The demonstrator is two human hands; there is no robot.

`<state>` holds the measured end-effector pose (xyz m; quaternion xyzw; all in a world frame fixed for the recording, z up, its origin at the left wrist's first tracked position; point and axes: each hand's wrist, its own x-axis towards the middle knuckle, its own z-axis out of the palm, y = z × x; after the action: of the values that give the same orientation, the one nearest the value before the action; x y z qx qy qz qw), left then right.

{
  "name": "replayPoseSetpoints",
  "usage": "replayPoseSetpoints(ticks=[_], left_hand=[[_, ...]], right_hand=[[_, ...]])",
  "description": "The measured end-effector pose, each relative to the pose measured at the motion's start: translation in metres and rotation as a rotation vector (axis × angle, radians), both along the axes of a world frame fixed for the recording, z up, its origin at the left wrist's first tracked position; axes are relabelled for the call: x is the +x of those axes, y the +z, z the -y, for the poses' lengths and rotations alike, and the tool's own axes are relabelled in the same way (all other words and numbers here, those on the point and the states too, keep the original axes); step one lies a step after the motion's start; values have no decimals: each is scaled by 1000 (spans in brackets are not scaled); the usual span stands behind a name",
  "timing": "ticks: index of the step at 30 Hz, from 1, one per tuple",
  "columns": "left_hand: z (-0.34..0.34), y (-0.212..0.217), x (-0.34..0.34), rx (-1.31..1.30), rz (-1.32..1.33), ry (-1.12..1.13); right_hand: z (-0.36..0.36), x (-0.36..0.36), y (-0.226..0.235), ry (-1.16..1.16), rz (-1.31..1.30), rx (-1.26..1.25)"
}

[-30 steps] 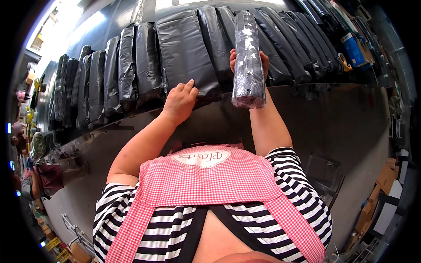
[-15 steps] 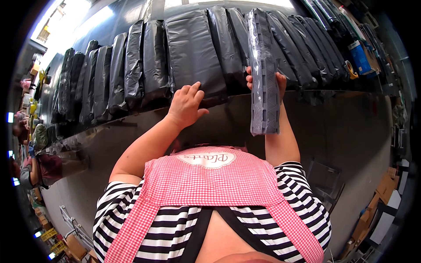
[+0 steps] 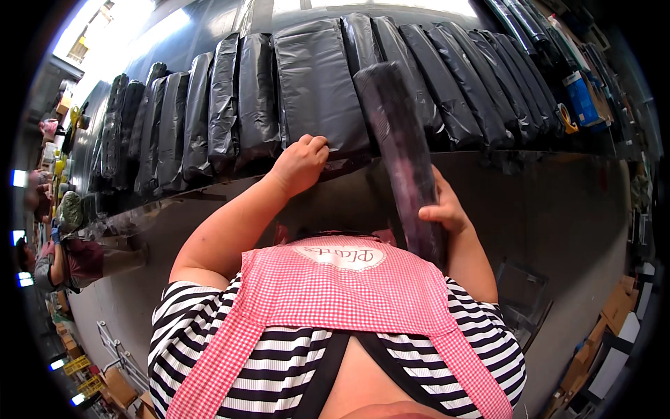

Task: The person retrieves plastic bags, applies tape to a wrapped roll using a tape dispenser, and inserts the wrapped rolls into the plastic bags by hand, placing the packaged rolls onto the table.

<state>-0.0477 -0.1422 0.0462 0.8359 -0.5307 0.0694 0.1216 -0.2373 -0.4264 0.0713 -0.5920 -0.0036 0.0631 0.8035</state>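
Note:
A long, dark bundle in clear plastic wrap [image 3: 396,133] slants from the table's front edge down toward my apron. Around its lower part closes my right hand [image 3: 445,208], thumb on top and fingers behind it. A wide, flat package in black plastic [image 3: 314,84] lies in the middle of the row on the table. At its near left corner is my left hand [image 3: 300,166], fingers curled in on the plastic edge; the fingertips are partly hidden.
Several narrower black plastic packages [image 3: 258,98] line the dark table [image 3: 209,21] on both sides. At the right are a tape roll [image 3: 567,119] and a blue box [image 3: 583,98]. Another person [image 3: 70,258] stands at the far left. Cardboard boxes [image 3: 618,304] sit low right.
The wrapped bundle has come down toward me and tilted, its patterned side now blurred dark. My right hand has dropped with it. My left hand's fingers have curled in.

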Motion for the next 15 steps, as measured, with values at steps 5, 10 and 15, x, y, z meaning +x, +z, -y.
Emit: replayPoseSetpoints(ticks=[5,10,15], left_hand=[[4,17,20,-294,-519,148],[-4,12,52,-381,-1088,335],[-6,18,53,-554,-1311,192]], right_hand=[[-28,-40,-16,51,20,-107],[-43,-44,-19,20,216,-834],[-48,-40,-17,-25,129,-960]])
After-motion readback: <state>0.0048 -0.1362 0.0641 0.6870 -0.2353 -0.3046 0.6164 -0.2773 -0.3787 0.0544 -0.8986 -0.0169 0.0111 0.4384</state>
